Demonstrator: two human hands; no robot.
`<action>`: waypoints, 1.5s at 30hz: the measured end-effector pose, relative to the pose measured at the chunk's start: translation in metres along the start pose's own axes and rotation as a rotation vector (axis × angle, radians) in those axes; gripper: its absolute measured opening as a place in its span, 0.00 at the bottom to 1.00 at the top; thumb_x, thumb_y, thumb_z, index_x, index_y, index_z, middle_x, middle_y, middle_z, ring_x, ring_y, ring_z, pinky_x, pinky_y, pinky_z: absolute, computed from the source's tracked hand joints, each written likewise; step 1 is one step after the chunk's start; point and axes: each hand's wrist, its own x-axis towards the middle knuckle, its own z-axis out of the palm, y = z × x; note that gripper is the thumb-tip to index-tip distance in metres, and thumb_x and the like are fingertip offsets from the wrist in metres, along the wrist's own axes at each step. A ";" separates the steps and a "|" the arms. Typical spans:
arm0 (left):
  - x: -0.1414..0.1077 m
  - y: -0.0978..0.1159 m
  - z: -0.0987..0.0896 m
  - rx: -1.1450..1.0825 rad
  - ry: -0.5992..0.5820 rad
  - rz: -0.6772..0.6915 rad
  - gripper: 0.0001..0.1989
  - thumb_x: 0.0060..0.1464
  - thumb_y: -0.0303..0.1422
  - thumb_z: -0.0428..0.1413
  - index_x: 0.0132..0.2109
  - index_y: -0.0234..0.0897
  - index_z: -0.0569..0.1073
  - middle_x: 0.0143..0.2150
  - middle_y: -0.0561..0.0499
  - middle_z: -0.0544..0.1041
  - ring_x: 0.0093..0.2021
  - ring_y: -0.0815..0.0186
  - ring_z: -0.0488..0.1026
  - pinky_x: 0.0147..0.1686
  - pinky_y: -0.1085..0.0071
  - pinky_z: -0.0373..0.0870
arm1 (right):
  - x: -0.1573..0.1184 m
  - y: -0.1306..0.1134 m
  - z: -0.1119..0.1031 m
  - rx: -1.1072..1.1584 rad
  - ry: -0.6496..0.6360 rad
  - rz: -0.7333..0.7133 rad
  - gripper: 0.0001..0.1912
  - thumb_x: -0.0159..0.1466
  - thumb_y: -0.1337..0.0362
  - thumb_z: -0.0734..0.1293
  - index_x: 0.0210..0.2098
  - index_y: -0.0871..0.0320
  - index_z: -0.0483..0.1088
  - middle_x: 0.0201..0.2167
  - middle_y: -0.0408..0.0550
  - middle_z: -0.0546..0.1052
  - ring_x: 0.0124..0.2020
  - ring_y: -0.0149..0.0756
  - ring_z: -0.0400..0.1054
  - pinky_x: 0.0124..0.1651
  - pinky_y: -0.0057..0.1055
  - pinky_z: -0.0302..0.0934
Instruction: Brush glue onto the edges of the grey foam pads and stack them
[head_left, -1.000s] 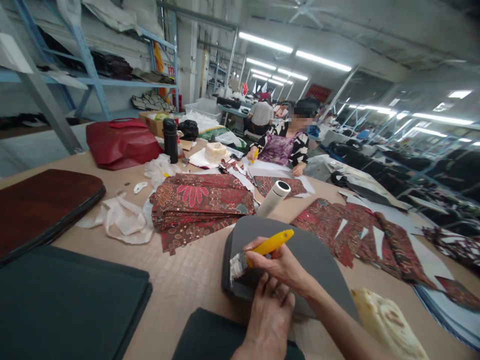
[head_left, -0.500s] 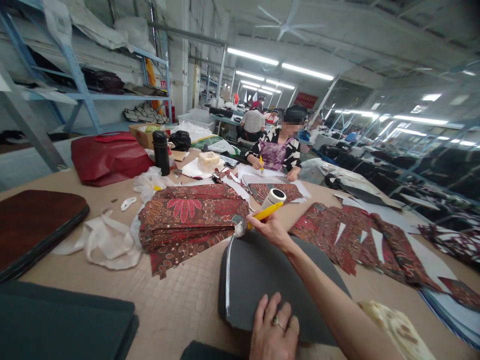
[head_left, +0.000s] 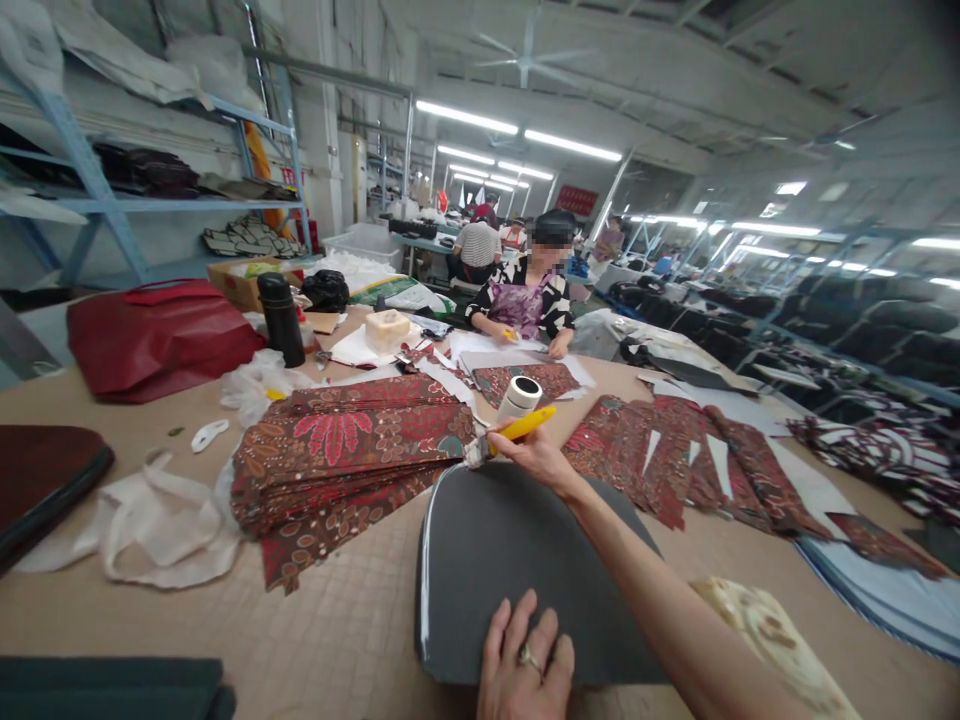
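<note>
In my right hand (head_left: 536,458) is a paint brush with a yellow handle (head_left: 529,423); its whitish bristles (head_left: 475,452) touch the top left corner of a dark grey, round-cornered panel (head_left: 517,550). A wet-looking white line (head_left: 426,570) runs along the panel's left edge. My left hand (head_left: 526,660), with a ring on one finger, lies flat on the panel's near part, fingers spread. Just left of the brush is a fanned stack of red-brown patterned fabric pieces (head_left: 352,430). A white cylindrical container (head_left: 519,398) stands behind my right hand.
More patterned pieces (head_left: 637,455) lie to the right. A yellowish block (head_left: 772,640) sits near my right forearm. A black flask (head_left: 281,320), a red bag (head_left: 161,338) and a beige strap (head_left: 161,525) are on the left. Across the table, a person (head_left: 525,290) works with a yellow-handled tool.
The view has swung slightly to the right, so things sit farther left. The brush has moved a little along the panel's upper left corner. My left hand stays on the panel.
</note>
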 end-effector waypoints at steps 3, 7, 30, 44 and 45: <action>-0.016 -0.002 0.008 -0.026 0.034 -0.037 0.15 0.60 0.31 0.44 0.33 0.44 0.74 0.31 0.54 0.80 0.42 0.65 0.77 0.52 0.66 0.66 | -0.004 0.007 -0.018 -0.002 0.034 0.007 0.16 0.54 0.54 0.68 0.33 0.61 0.70 0.28 0.45 0.74 0.30 0.32 0.68 0.37 0.29 0.62; -0.026 -0.005 0.010 0.006 -0.062 0.033 0.14 0.60 0.30 0.45 0.34 0.43 0.74 0.35 0.51 0.79 0.48 0.63 0.74 0.56 0.63 0.61 | -0.016 0.018 -0.053 -0.027 0.109 0.034 0.15 0.53 0.54 0.68 0.32 0.60 0.69 0.26 0.44 0.74 0.28 0.32 0.67 0.35 0.30 0.62; 0.029 -0.035 -0.038 0.121 -0.534 0.539 0.20 0.53 0.26 0.47 0.52 0.40 0.71 0.50 0.50 0.76 0.52 0.62 0.70 0.49 0.68 0.65 | -0.107 0.053 -0.168 -0.231 0.592 0.114 0.18 0.53 0.50 0.66 0.30 0.60 0.73 0.23 0.45 0.75 0.24 0.33 0.67 0.29 0.28 0.61; -0.004 -0.034 -0.026 -0.052 -0.526 0.212 0.22 0.55 0.22 0.46 0.53 0.47 0.70 0.52 0.51 0.74 0.60 0.65 0.63 0.58 0.65 0.57 | -0.155 0.038 -0.145 -0.416 0.708 0.143 0.15 0.56 0.53 0.62 0.29 0.58 0.74 0.24 0.46 0.77 0.25 0.37 0.71 0.30 0.28 0.61; -0.004 -0.034 -0.025 -0.075 -0.515 0.190 0.22 0.55 0.22 0.46 0.53 0.47 0.70 0.52 0.51 0.74 0.59 0.66 0.64 0.58 0.65 0.58 | -0.162 0.037 -0.143 -0.426 0.722 0.146 0.15 0.56 0.53 0.62 0.29 0.57 0.74 0.24 0.46 0.77 0.26 0.37 0.71 0.30 0.29 0.62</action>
